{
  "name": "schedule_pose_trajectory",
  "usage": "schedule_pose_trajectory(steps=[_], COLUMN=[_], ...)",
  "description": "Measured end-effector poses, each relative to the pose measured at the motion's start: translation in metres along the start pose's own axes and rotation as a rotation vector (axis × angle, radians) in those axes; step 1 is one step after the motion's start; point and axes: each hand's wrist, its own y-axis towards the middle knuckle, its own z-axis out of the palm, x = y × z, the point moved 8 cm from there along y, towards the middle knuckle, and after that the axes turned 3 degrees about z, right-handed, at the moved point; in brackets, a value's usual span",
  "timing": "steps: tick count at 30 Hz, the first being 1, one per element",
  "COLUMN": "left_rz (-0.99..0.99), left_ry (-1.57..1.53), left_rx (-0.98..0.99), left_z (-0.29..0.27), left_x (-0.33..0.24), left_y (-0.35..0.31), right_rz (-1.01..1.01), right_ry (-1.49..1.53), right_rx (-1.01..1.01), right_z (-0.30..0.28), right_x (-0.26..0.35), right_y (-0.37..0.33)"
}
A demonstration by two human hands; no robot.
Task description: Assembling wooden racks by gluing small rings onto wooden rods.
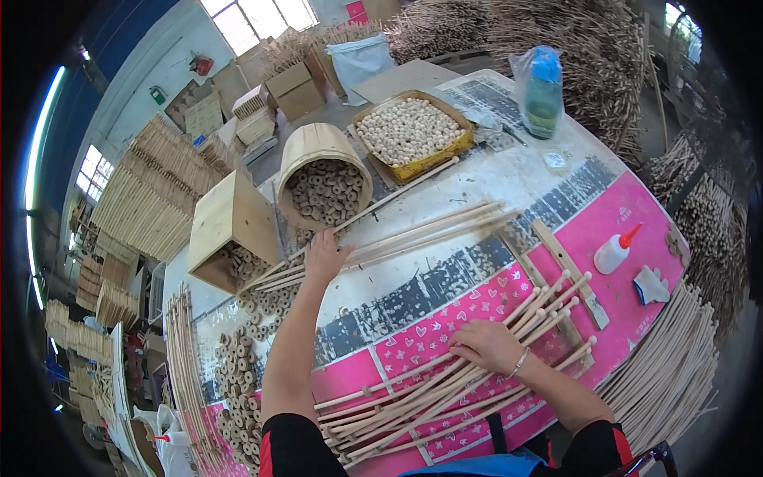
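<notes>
My left hand [326,256] lies with its fingers apart over several pale wooden rods [429,232], just in front of a tipped wooden bucket [319,143] of small brown rings [324,191]. Closer to me, my right hand [486,346], a bracelet at its wrist, has curled fingers on a bundle of rods [397,413]. These rods carry round pale knobs [566,275] at their right ends and small rings further left. The fingertips of my right hand are partly hidden, so how many rods they grip does not show.
A slotted wooden rack [568,270] props the knobbed ends. Loose rings [238,366] are heaped at left by a wooden box [230,226]. Beyond stand a yellow tray [433,163] of wooden balls and a bagged bottle [543,95]. A red-tipped glue bottle [613,253] is at right.
</notes>
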Motion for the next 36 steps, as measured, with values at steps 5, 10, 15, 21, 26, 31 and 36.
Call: schedule_pose_trajectory(steps=[5, 10, 15, 21, 26, 31, 36], left_rz=[-0.012, 0.011, 0.180, 0.308, 0.430, 0.334, 0.373], left_ry=[0.398, 0.244, 0.062, 0.157, 0.229, 0.077, -0.036], left_rx=[-0.088, -0.067, -0.099, 0.111, 0.037, 0.123, 0.183], left_z=[0.001, -0.013, -0.027, -0.010, 0.004, -0.019, -0.018], left_x=[0.009, 0.014, -0.002, -0.023, -0.031, -0.047, -0.049], left_y=[0.014, 0.004, -0.012, -0.023, -0.016, -0.026, -0.054], right_rz=[0.027, 0.032, 0.034, 0.038, 0.021, 0.054, 0.034], right_ry=[-0.004, -0.006, -0.037, -0.032, -0.024, 0.013, 0.016], right_rx=[-0.010, 0.007, -0.020, -0.034, -0.062, -0.039, -0.087], right_z=[-0.006, -0.002, -0.005, -0.001, 0.006, 0.001, 0.001], right_x=[-0.003, -0.002, -0.002, -0.005, -0.009, -0.011, -0.009], right_y=[-0.003, 0.002, 0.001, 0.001, -0.001, 0.001, -0.001])
